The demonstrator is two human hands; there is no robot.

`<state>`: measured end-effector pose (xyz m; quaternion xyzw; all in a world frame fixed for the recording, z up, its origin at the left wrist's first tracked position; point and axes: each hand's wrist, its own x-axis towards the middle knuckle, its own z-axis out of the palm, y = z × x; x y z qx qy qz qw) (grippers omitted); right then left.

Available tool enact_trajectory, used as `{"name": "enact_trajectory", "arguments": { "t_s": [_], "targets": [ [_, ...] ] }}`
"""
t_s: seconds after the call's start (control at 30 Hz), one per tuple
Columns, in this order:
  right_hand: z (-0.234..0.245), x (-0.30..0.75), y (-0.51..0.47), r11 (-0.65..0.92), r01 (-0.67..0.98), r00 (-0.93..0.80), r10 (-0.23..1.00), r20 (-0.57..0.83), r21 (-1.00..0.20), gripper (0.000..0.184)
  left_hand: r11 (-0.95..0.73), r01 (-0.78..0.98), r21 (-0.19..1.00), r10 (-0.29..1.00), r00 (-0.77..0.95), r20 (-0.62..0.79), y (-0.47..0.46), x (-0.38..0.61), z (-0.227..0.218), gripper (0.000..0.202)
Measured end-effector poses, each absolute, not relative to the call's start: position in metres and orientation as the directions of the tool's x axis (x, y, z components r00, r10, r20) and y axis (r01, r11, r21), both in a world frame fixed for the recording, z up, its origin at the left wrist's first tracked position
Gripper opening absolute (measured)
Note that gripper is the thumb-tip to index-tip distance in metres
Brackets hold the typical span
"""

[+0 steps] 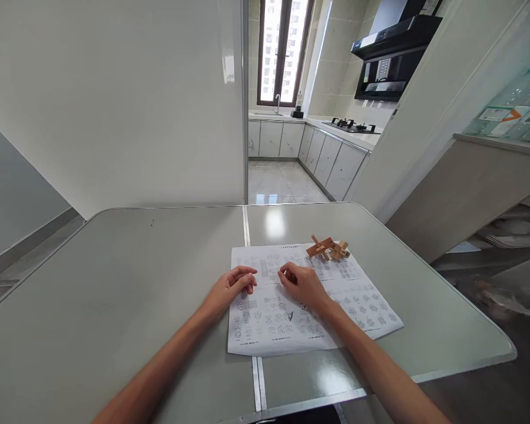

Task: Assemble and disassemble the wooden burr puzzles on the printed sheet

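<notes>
A white sheet of paper (269, 338) printed with rows of small diagrams lies on the table. My left hand (236, 284) rests at its left edge, loosely bent, with a gap between thumb and fingers and nothing held. Over the sheet's middle is my right hand (304, 285), its fingers curled in; whatever is inside them, if anything, is hidden. Beyond the right hand, on the sheet's far right part, sit a crossed wooden puzzle piece (321, 247) and a smaller blocky wooden puzzle piece (340, 251), touching or nearly so. Neither hand touches them.
The pale green folding table (115, 306) has a metal seam (258, 388) running under the sheet. Past its far edge stand a white panel (159, 106) and a kitchen with a gas stove (351, 125). Plastic bottles (512, 112) stand on a shelf at right.
</notes>
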<state>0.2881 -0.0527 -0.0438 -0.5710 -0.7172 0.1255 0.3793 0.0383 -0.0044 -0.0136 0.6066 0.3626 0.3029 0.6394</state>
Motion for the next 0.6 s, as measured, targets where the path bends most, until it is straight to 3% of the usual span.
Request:
{"name": "enact_trajectory", "arguments": {
  "t_s": [0.6],
  "targets": [
    [-0.0436, 0.2874, -0.0522, 0.321, 0.722, -0.061, 0.912, 0.405, -0.613, 0.019, 0.092, 0.034, 0.995, 0.821, 0.562, -0.095, -0.0024, 0.0382, -0.0176, 0.034]
  ]
}}
